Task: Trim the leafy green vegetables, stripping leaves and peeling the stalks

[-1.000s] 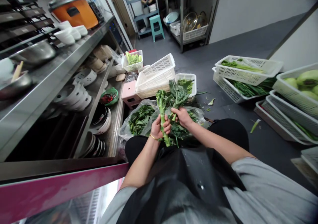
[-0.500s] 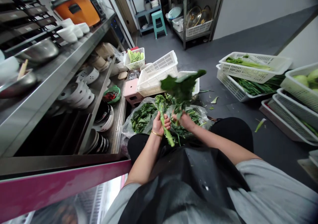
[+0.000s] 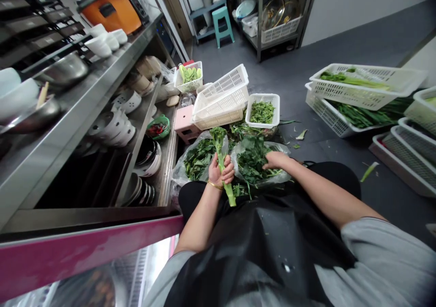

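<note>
an orange cooker (image 3: 117, 18) stands on the steel counter (image 3: 98, 84), near white bowls (image 3: 98, 47); a turquoise stool (image 3: 222, 23) is beside a blue rack (image 3: 206, 10).

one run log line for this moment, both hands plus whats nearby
left hand: gripping floret-topped stalk | right hand: at leafy greens | nearby: small white basket, pink stool

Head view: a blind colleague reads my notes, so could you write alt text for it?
A person's left hand grips a green stalk with a bushy top, while the right hand is at dark leafy greens in a clear plastic bag. White baskets stand beyond; a metal shelf holding bowls is at the picture's left.
</note>
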Motion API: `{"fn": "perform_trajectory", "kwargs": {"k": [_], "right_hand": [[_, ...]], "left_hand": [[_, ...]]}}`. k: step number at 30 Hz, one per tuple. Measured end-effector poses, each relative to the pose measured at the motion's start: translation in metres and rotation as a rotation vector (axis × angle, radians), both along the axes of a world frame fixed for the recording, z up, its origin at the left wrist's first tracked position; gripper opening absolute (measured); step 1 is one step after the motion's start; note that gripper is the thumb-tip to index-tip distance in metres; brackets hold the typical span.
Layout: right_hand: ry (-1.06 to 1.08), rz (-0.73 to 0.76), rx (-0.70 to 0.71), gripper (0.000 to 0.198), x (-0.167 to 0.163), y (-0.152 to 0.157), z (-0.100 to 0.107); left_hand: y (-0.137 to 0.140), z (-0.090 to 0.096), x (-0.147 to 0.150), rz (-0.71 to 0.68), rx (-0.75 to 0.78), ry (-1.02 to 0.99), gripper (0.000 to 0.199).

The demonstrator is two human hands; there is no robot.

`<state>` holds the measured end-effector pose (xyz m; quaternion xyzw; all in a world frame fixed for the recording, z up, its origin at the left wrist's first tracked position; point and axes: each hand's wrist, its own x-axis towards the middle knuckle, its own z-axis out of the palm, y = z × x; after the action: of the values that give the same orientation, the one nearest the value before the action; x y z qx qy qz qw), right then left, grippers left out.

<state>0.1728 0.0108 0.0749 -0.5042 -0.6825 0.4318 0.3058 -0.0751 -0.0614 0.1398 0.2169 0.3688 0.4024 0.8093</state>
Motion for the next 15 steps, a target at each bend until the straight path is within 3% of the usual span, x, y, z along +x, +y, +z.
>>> {"fn": "perform_trajectory", "kwargs": {"k": [4,7,9,11,13,15], "right_hand": [[0.097,0.16,-0.073,0.035,-0.055,0.004,0.057],[0.051,0.063,0.195,0.039,-0.085,-0.009,0.085],[-0.012,0.123,0.367,0.036,-0.089,-0.028,0.088],[-0.039,0.269,0.416,0.032,-0.082,-0.048,0.083],[-0.127,0.341,0.349,0.033,-0.071,-0.056,0.076],[-0.264,0.309,0.209,0.039,-0.063,-0.047,0.072]], "left_hand": [[-0.002,0.0,0.015,-0.11,-0.055,-0.015,0.055],[0.0,-0.004,0.025,-0.111,-0.063,-0.056,0.054],[0.003,-0.008,0.026,-0.04,-0.094,-0.033,0.053],[0.006,-0.014,0.024,0.052,-0.12,0.017,0.053],[0.005,-0.018,0.021,0.119,-0.1,0.06,0.053],[0.002,-0.021,0.023,0.137,-0.056,0.106,0.053]]}}
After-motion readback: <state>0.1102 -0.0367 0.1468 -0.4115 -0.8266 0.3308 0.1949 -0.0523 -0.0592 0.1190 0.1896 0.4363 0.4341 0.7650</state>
